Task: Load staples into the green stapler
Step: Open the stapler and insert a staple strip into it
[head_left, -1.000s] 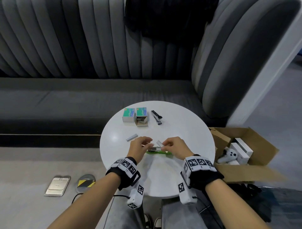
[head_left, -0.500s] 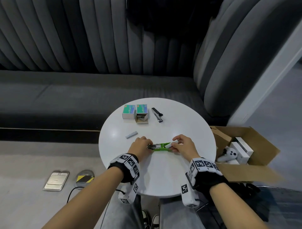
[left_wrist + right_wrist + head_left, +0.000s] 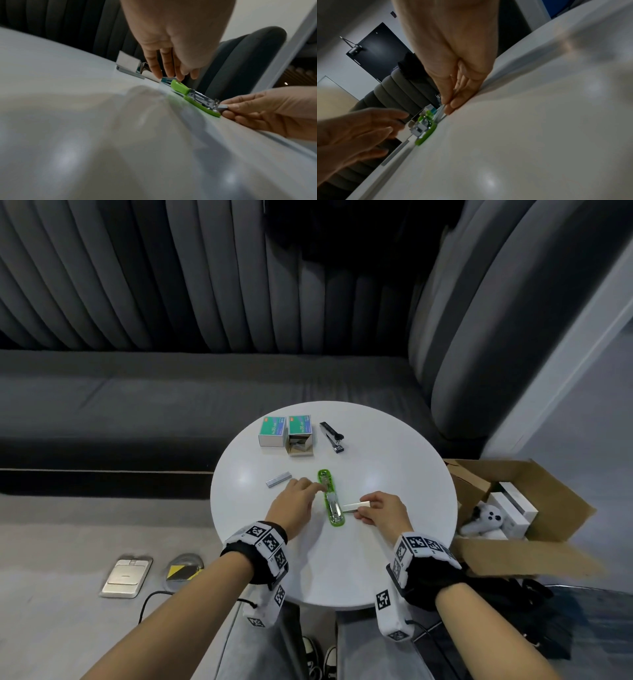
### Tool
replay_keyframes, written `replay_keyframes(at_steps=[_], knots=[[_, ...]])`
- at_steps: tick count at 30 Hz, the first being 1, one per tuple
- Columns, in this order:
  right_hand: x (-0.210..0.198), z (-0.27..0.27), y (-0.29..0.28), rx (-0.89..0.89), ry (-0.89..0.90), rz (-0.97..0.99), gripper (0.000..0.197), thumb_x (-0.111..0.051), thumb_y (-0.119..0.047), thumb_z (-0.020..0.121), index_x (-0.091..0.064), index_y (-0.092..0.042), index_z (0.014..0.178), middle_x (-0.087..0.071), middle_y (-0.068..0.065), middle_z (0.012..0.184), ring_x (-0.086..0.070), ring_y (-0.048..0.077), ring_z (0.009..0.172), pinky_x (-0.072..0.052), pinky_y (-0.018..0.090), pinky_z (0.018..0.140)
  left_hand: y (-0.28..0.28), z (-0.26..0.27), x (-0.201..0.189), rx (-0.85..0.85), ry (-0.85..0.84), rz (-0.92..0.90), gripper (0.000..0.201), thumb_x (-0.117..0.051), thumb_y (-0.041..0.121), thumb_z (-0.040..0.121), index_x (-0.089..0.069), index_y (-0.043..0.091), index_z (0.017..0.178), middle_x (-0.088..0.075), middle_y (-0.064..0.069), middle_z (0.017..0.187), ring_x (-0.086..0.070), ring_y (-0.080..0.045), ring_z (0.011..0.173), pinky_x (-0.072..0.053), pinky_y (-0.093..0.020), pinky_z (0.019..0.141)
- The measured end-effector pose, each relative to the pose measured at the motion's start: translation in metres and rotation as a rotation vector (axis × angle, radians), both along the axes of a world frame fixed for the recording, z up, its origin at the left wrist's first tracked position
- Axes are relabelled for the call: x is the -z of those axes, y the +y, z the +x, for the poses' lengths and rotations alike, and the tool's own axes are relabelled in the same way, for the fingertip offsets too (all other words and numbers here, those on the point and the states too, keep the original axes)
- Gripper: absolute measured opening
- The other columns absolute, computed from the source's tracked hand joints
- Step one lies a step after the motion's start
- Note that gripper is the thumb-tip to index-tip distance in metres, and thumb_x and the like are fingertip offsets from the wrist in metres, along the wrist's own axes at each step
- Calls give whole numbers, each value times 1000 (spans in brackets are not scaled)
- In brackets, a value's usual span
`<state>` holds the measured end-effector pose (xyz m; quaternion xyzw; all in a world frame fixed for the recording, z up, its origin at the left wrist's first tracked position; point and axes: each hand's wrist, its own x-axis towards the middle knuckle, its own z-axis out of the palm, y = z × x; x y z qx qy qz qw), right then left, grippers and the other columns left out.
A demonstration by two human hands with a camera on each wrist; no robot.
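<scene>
The green stapler (image 3: 331,498) lies unfolded flat on the round white table (image 3: 394,460), pointing away from me, its metal magazine (image 3: 203,99) facing up. My left hand (image 3: 317,486) reaches in from the left, and its straight fingertips (image 3: 180,77) press on the far green half (image 3: 179,86). My right hand (image 3: 363,506) pinches a strip of staples (image 3: 356,506) just right of the stapler's near end, almost touching the magazine. In the right wrist view the strip of staples (image 3: 441,111) lies between thumb and fingers beside the stapler (image 3: 426,129).
A second staple strip (image 3: 278,479) lies left of my left hand. At the table's far side stand a shut staple box (image 3: 272,431), an open staple box (image 3: 300,436) and a black stapler (image 3: 332,436). A cardboard box (image 3: 534,508) sits on the floor at the right.
The stapler has turned from lying crosswise between both hands to pointing away from me, opened flat. My right hand has come off it to the right with the strip; the left now presses its far half.
</scene>
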<state>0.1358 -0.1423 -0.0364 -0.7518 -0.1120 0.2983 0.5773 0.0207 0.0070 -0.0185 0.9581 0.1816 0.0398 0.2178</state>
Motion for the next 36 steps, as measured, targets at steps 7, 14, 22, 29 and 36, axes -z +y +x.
replay_keyframes(at_steps=[7, 14, 22, 29, 36], knots=[[0, 2, -4, 8, 15, 4, 25, -64, 13, 74, -62, 2, 96, -64, 15, 81, -63, 16, 65, -54, 10, 59, 4, 20, 6, 239, 217, 293, 51, -40, 6, 92, -36, 35, 134, -10, 0, 157, 0, -26, 145, -11, -48, 116], [5, 3, -4, 19, 31, 7, 24, -67, 10, 72, -64, -3, 91, -48, 1, 64, -56, 13, 60, -54, 14, 64, 16, 15, 6, 123, 223, 265, 34, -43, 18, 94, -47, 25, 127, -20, 1, 154, -3, -24, 146, -4, -53, 117], [4, 2, -5, 32, 50, 62, 16, -58, 10, 81, -60, 0, 92, -56, 5, 67, -61, 18, 64, -52, 9, 52, 17, -3, 5, -10, 146, 29, 38, -55, 31, 87, -50, 19, 122, -54, -6, 122, -47, -27, 116, -38, -39, 98], [-16, 2, 2, -29, -55, 102, 15, -59, 9, 82, -61, -2, 92, -48, 5, 70, -61, 18, 63, -54, 10, 55, 19, -14, 8, -95, 74, -180, 31, -64, 24, 81, -58, 14, 109, -59, -9, 112, -50, -27, 107, -42, -37, 94], [-19, -9, 23, -146, -201, -12, 17, -62, 7, 79, -65, -6, 89, -60, 5, 73, -61, 18, 64, -55, 12, 60, 8, -20, 17, -160, -25, -300, 26, -60, 18, 82, -57, 9, 106, -55, -11, 108, -46, -25, 104, -36, -27, 86]])
